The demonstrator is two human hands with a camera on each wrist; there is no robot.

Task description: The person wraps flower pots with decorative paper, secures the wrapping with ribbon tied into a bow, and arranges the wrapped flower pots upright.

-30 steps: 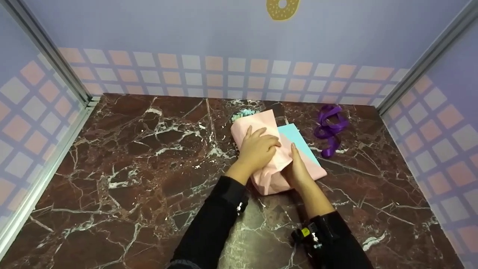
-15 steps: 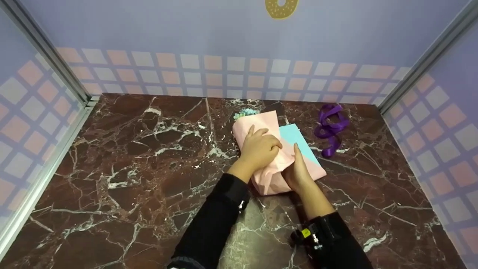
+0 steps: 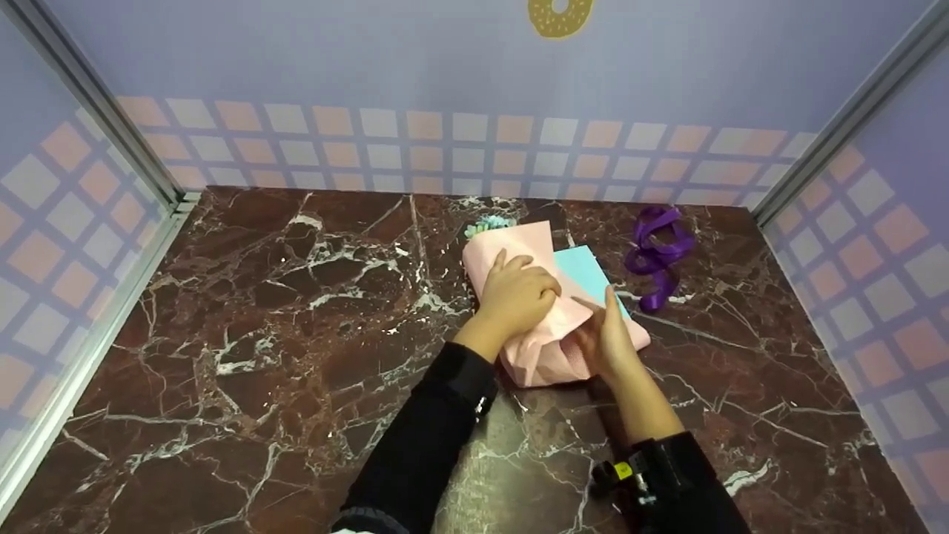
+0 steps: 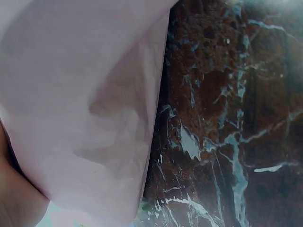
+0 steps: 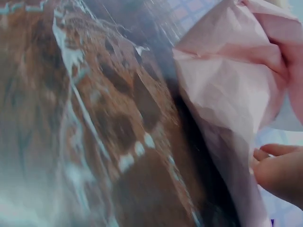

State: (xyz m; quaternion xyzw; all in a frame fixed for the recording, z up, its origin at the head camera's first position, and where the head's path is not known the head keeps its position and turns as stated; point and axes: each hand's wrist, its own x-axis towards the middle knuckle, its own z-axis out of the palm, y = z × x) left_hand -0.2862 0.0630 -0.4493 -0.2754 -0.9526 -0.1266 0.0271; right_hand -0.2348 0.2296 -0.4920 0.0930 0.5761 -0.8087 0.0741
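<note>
A sheet of pink wrapping paper (image 3: pixel 511 241) is folded over a bundle on the table, with teal flowers (image 3: pixel 491 224) peeking out at its far end. Light blue paper (image 3: pixel 589 271) shows at its right side. My left hand (image 3: pixel 517 297) rests on top of the pink paper, fingers spread over it. At the right, my right hand (image 3: pixel 612 345) holds the fold's loose edge, thumb pointing up and the other fingers partly hidden by the paper. In the right wrist view, fingertips (image 5: pixel 279 175) meet the crumpled pink edge. Most of the bundle's contents are hidden.
A curled purple ribbon (image 3: pixel 656 256) lies to the right of the bundle on the brown marbled tabletop (image 3: pixel 296 356). A dark flat piece (image 3: pixel 545 215) shows behind the paper. Panels with a checked pattern (image 3: pixel 430 148) enclose the table at the back and both sides.
My right hand has shifted to the right, and the corner of the pink fold has moved with it, covering a little more of the blue. The left hand has stayed almost still.
</note>
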